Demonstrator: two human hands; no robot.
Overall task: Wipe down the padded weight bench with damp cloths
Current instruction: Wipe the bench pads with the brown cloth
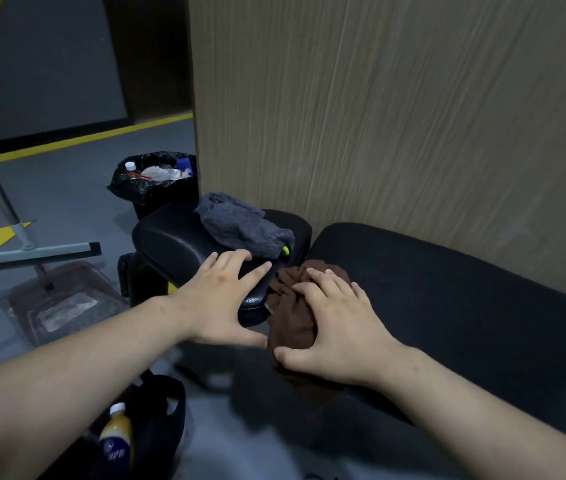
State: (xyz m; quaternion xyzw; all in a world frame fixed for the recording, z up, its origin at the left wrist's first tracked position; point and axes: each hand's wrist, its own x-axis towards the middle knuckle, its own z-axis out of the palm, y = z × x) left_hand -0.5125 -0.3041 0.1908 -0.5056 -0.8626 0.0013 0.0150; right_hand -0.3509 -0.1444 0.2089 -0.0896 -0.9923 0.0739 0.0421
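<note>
The floor (67, 199) is grey with yellow lines. A wooden wall (396, 116) stands at 12 o'clock, a black bin (151, 190) at 10. The black bench (465, 306) lies long from 10 o'clock to 4 o'clock. A grey cloth (240, 225) lies on its small pad (170, 240). The left hand (219, 299) rests flat there, fingers spread. The right hand (338, 329) grips the brown cloth (288, 327) between the pads.

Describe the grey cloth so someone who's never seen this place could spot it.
Start at the tall wooden panel; at its foot sits the small black seat pad. The grey cloth lies bunched on it. The other one, the brown cloth, is under the right hand.
</note>
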